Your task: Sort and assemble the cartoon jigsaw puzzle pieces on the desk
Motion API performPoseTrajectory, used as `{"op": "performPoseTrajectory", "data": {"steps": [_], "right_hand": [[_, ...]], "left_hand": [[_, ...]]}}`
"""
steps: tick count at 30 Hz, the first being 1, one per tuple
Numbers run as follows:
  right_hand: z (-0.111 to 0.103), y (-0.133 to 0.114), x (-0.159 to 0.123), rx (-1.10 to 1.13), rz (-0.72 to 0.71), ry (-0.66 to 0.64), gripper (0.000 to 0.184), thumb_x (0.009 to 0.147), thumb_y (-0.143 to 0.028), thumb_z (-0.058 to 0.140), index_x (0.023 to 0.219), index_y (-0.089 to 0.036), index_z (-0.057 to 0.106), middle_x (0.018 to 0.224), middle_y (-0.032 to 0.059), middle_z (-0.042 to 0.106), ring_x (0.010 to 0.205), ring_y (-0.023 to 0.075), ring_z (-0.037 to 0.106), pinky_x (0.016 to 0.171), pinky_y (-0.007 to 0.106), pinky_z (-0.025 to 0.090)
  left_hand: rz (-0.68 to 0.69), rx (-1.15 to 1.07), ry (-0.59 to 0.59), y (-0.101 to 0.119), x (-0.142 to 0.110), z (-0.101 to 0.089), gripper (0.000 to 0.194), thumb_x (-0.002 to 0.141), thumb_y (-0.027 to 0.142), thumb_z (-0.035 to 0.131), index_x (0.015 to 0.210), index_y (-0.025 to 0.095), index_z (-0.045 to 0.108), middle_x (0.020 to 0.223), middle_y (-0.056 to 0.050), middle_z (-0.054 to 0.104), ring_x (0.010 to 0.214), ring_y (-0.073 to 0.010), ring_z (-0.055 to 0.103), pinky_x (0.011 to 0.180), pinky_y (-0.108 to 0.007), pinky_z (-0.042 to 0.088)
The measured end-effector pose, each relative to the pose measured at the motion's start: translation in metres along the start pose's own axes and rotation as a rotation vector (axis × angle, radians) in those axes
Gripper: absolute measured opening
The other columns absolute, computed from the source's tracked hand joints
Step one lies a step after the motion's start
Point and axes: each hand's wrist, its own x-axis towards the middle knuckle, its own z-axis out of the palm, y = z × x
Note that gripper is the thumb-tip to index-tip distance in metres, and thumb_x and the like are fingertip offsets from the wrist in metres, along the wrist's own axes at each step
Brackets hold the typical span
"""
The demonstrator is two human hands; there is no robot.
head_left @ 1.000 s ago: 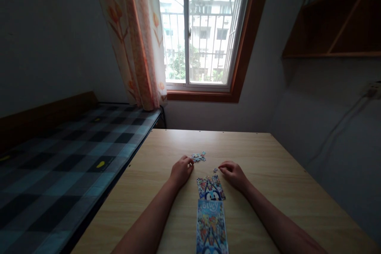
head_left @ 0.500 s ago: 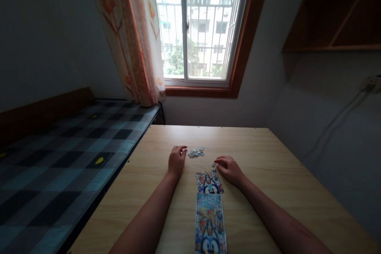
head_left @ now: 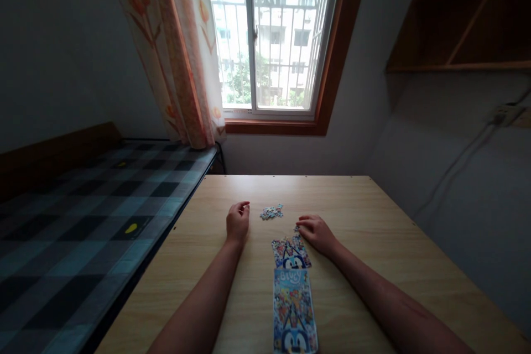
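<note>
My left hand (head_left: 238, 222) rests on the table to the left of a small pile of loose jigsaw pieces (head_left: 271, 212). Its fingers are loosely curled, thumb and forefinger slightly apart, with nothing visible between them. My right hand (head_left: 317, 233) has its fingertips on a single jigsaw piece (head_left: 296, 228), just above the partly assembled jigsaw puzzle (head_left: 291, 254). That puzzle's top edge is uneven, and a blue cartoon dog face shows at its bottom. Directly below lies a picture sheet or box (head_left: 293, 310) marked "Bluey", with the same dog face on it.
The light wooden table (head_left: 357, 204) stretches towards the window (head_left: 274, 38). On the left, a bed with a checked cover (head_left: 166, 188) stands along the table's edge. A curtain (head_left: 178, 55) hangs above it. A wooden shelf (head_left: 468, 22) and a socket with a cable (head_left: 504, 115) are on the right wall.
My left hand has drawn back leftward from the pile of pieces. My right hand stays by the single piece, its fingers shifted slightly over it. The whole view has turned a little.
</note>
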Motion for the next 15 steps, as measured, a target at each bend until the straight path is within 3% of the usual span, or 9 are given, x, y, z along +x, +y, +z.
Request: {"op": "performPoseTrajectory", "data": {"steps": [6, 11, 15], "right_hand": [[-0.003, -0.002, 0.006, -0.014, -0.011, -0.042, 0.02, 0.081, -0.029, 0.066, 0.096, -0.025, 0.079, 0.111, 0.0092, 0.071, 0.108, 0.0264, 0.061, 0.099, 0.039, 0.042], [-0.013, -0.014, 0.019, -0.023, -0.113, -0.182, 0.02, 0.083, -0.022, 0.06, 0.088, -0.024, 0.079, 0.096, 0.0071, 0.073, 0.089, 0.0206, 0.065, 0.084, 0.029, 0.046], [-0.016, -0.016, 0.03, 0.005, -0.027, -0.234, 0.012, 0.075, -0.018, 0.066, 0.076, -0.023, 0.077, 0.085, 0.0062, 0.072, 0.08, 0.0194, 0.063, 0.077, 0.027, 0.045]], "left_hand": [[-0.007, 0.008, -0.009, -0.004, 0.002, 0.001, 0.032, 0.084, 0.034, 0.051, 0.098, 0.015, 0.072, 0.085, -0.006, 0.065, 0.07, -0.0157, 0.058, 0.072, -0.029, 0.05], [-0.021, 0.001, -0.016, -0.003, 0.002, 0.002, 0.03, 0.083, 0.032, 0.051, 0.098, 0.016, 0.071, 0.086, -0.006, 0.066, 0.071, -0.0157, 0.059, 0.073, -0.029, 0.051], [-0.02, -0.007, -0.016, -0.005, 0.002, 0.002, 0.03, 0.082, 0.032, 0.051, 0.098, 0.016, 0.071, 0.085, -0.006, 0.066, 0.071, -0.0157, 0.06, 0.072, -0.029, 0.051]]}}
